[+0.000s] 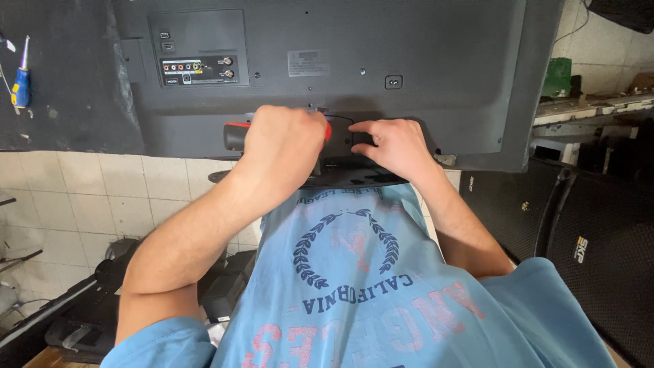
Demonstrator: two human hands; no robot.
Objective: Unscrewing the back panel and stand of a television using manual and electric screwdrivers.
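The left hand (283, 146) is gripping a red-and-black screwdriver (235, 134) closed-fisted against the television back (409, 41); the right hand (395, 143) is steadying the stand bracket (340, 178), apparently still attached.

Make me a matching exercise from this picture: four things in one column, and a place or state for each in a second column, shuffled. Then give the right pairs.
Things:
1. left hand
2. right hand
3. blue screwdriver
4. speaker

Places or states:
A. lies apart at the far left on the dark surface
B. closed around a red and black screwdriver handle
C. stands at the right, black, below the television's corner
D. fingers rest on the stand mount at the middle of the television back

Pairs: 1-B, 2-D, 3-A, 4-C
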